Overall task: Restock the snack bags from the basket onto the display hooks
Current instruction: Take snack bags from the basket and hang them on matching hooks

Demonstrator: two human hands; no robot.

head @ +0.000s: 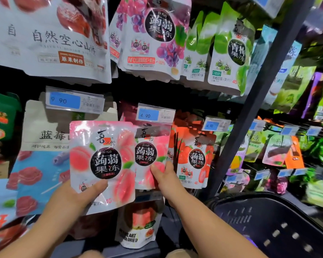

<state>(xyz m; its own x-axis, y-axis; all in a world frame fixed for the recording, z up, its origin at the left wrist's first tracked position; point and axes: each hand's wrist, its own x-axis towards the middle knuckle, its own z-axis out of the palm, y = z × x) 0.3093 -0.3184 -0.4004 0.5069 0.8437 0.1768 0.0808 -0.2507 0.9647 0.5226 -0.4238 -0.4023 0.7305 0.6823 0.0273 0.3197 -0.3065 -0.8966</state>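
My left hand (76,194) grips a pink peach jelly bag (103,161) by its lower edge, thumb across the front, and holds it upright in front of the display. Just to its right, matching peach bags (151,155) hang on a hook under a 4.90 price tag (155,114). My right hand (166,175) pinches the lower right part of the front hanging peach bag, thumb on its face. The dark plastic basket (280,228) sits at the lower right; its inside is blurred and I cannot tell what it contains.
Strawberry jelly bags (192,159) hang right of the peach ones. Purple grape bags (153,36) and green bags (229,53) fill the row above. A blueberry bag (43,142) hangs left, a watermelon bag (138,224) below. A dark shelf upright (257,101) slants past on the right.
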